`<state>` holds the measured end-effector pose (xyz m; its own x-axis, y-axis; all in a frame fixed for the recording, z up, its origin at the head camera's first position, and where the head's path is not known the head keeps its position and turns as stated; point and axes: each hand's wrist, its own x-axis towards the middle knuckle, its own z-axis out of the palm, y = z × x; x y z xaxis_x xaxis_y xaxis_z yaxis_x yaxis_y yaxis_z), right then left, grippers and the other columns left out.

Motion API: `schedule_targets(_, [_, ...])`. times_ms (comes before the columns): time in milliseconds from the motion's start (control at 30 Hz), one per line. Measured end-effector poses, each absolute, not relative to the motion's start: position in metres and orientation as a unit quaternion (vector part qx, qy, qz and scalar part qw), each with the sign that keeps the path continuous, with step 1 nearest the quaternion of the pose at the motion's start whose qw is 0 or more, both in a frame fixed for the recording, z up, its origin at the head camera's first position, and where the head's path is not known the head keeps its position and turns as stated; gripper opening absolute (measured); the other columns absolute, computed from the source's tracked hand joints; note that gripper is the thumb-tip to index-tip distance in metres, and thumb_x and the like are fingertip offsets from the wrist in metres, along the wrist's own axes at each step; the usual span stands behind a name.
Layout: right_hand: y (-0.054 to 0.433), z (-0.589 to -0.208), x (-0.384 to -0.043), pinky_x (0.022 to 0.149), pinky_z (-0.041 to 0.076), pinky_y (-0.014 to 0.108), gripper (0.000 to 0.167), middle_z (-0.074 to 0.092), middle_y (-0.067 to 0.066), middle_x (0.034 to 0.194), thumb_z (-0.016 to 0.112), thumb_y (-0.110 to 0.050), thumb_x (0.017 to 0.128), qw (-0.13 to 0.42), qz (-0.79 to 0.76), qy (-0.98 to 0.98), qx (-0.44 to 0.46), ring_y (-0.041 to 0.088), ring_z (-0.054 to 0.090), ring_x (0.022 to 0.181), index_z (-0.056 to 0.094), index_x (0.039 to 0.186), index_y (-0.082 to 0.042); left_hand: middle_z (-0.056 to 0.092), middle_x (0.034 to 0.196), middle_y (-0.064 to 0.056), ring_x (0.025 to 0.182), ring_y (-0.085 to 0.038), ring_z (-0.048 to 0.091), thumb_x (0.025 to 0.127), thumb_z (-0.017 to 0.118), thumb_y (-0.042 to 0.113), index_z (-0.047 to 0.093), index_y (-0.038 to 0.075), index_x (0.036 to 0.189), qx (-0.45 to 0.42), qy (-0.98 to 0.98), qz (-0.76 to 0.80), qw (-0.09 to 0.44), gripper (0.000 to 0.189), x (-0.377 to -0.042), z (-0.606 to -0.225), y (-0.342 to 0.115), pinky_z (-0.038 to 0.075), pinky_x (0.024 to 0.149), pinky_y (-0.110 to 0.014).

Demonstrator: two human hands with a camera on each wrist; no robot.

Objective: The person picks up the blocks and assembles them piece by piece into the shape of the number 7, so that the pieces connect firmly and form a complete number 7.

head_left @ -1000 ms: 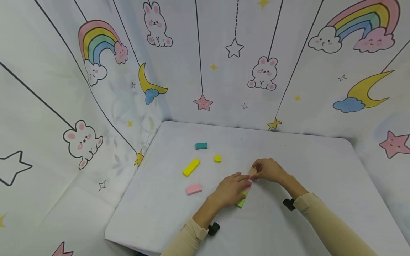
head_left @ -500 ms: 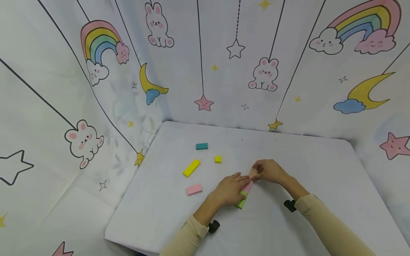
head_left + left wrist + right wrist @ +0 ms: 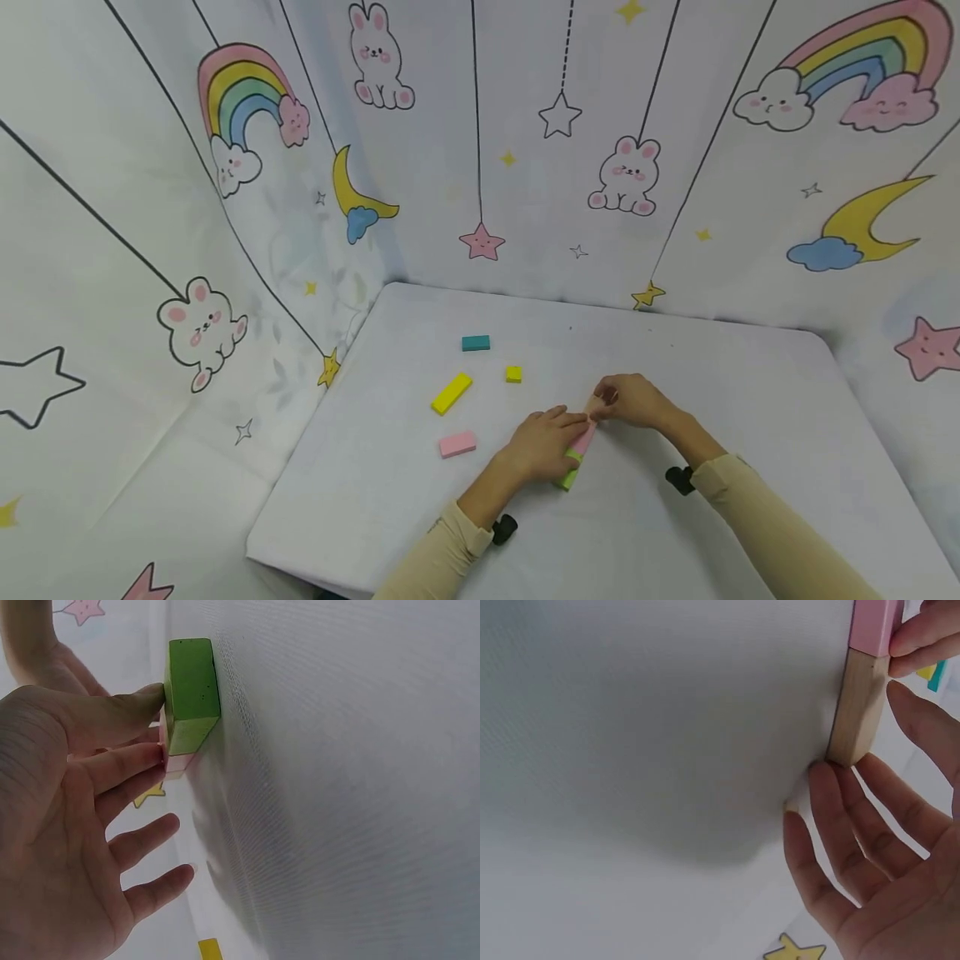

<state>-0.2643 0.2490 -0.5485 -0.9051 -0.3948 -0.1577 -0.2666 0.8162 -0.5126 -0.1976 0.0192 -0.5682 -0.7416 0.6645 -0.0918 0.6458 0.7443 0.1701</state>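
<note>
A light green block [image 3: 567, 481], a pink block [image 3: 583, 442] and a bare wooden block [image 3: 594, 404] lie end to end in a slanting row on the white table. My left hand [image 3: 536, 447] rests over the row. Its thumb touches the green block [image 3: 193, 682], and fingers reach the pink one; the other fingers stay extended. At the row's far end, my right hand [image 3: 636, 402] holds the wooden block [image 3: 857, 705], thumb on its upper side by the pink block [image 3: 871, 626], fingertips against its end. The hands nearly meet there.
Left of the row lie a loose pink block [image 3: 457, 444], a long yellow block [image 3: 452, 393], a small yellow block [image 3: 513, 374] and a teal block [image 3: 476, 342]. White cloth with cartoon prints [image 3: 480, 242] hangs behind and beside the table [image 3: 337, 492].
My left hand's fingers have drawn off the middle of the row's pink block, so more of it shows. The right hand stays at the wooden block. The head view has shifted slightly.
</note>
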Motion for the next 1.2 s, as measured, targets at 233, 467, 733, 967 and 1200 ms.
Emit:
schedule_targets(233, [0.243,-0.543,-0.273,0.071,0.056,0.038,0.029,0.074,0.005,0.098,0.078,-0.027,0.093,0.119,-0.244,0.943,-0.192,0.018,0.068,0.086,0.075,0.111,-0.003,0.042,0.162,0.016,0.151,-0.019,0.039,0.099,0.065,0.047,0.048,0.031,0.158,0.351,0.933,0.043,0.068,0.063,-0.197,-0.568,0.02,0.04,0.117,-0.04])
schedule_targets(467, [0.227,-0.533,-0.285,0.074,0.057,0.042,0.028,0.075,0.008,0.1,0.077,-0.025,0.094,0.103,-0.235,0.946,-0.198,0.022,0.069,0.088,0.076,0.111,-0.003,0.04,0.163,0.019,0.151,-0.018,0.039,0.099,0.064,0.049,0.046,0.034,0.158,0.344,0.935,0.034,0.073,0.064,-0.197,-0.569,0.021,0.039,0.118,-0.042])
schedule_targets(733, [0.192,-0.511,-0.298,0.083,0.058,0.048,0.029,0.075,0.008,0.103,0.079,-0.026,0.094,0.094,-0.215,0.942,-0.24,0.026,0.07,0.095,0.077,0.112,-0.004,0.042,0.161,0.02,0.149,-0.016,0.04,0.099,0.064,0.049,0.048,0.035,0.157,0.346,0.936,0.028,0.064,0.062,-0.199,-0.573,0.021,0.04,0.117,-0.041])
schedule_targets(967, [0.156,-0.502,-0.312,0.087,0.058,0.043,0.025,0.076,0.006,0.107,0.08,-0.026,0.093,0.103,-0.2,0.928,-0.296,0.022,0.068,0.098,0.077,0.111,-0.009,0.046,0.158,0.018,0.147,-0.015,0.042,0.097,0.066,0.046,0.051,0.036,0.155,0.345,0.936,0.036,0.055,0.061,-0.198,-0.568,0.021,0.042,0.115,-0.038])
schedule_targets(1200, [0.123,-0.499,-0.322,0.086,0.057,0.038,0.022,0.074,-0.003,0.103,0.079,-0.025,0.094,0.111,-0.198,0.917,-0.329,0.018,0.066,0.097,0.078,0.112,-0.011,0.047,0.157,0.019,0.146,-0.015,0.045,0.097,0.066,0.047,0.052,0.034,0.154,0.343,0.938,0.025,0.049,0.06,-0.196,-0.568,0.021,0.041,0.115,-0.036])
